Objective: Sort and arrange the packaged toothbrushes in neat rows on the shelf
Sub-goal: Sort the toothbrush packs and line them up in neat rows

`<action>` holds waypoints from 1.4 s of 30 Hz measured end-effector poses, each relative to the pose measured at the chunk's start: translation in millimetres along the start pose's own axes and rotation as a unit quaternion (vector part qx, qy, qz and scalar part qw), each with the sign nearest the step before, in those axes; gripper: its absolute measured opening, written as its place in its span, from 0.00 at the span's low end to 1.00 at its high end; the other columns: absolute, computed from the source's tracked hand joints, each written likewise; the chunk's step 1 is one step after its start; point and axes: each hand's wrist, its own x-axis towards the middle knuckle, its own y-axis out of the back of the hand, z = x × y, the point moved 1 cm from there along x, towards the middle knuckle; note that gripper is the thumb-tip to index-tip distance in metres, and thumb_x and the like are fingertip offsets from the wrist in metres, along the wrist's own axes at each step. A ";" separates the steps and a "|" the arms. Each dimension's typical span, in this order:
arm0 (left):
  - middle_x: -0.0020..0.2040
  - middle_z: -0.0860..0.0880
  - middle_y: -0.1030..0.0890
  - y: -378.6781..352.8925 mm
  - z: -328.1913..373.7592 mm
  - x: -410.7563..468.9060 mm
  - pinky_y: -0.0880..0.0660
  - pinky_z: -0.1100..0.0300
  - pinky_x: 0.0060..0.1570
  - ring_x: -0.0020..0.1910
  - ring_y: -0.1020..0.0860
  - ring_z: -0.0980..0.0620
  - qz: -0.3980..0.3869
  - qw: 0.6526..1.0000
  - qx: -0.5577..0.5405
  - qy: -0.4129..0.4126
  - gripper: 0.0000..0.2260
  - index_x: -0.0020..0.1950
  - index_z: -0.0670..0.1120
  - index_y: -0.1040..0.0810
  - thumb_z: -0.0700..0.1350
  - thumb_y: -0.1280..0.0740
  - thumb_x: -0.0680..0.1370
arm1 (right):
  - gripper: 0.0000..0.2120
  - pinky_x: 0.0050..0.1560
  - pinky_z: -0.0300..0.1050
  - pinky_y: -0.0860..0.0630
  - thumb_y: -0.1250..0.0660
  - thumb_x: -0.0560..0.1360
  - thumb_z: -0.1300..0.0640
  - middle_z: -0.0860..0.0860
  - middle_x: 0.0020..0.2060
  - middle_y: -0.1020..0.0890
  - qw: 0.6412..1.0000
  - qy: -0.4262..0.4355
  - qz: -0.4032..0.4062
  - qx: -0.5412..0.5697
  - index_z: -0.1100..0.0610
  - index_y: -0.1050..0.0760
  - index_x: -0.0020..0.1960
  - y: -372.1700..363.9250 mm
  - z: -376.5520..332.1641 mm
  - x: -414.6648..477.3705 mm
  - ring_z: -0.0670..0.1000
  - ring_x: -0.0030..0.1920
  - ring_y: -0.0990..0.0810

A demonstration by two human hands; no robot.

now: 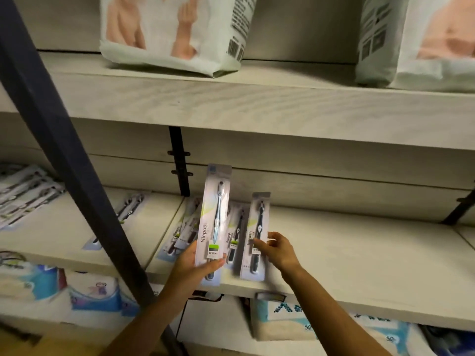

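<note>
Left hand (190, 265), one pale pack (215, 214); right hand (280, 250), one black pack (257, 224)

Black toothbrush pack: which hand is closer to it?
Right. The right hand pinches the black toothbrush pack; the left hand is beside it, holding the silver toothbrush pack.

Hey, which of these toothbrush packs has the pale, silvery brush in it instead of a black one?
The tall pack held up in the left grip; the shorter pack pinched by the right grip holds a black brush.

pale wooden shelf (359, 265) bears scattered toothbrush packs (180, 235).
</note>
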 end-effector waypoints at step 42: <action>0.53 0.47 0.22 12.7 -36.5 34.3 0.27 0.62 0.48 0.49 0.23 0.49 -0.043 0.997 0.047 0.047 0.11 0.50 0.46 0.26 0.38 0.28 0.72 | 0.14 0.52 0.47 0.22 0.33 0.74 0.48 0.55 0.45 0.17 0.982 -0.040 0.016 -0.183 0.59 0.22 0.48 -34.2 10.1 60.3 0.55 0.45 0.19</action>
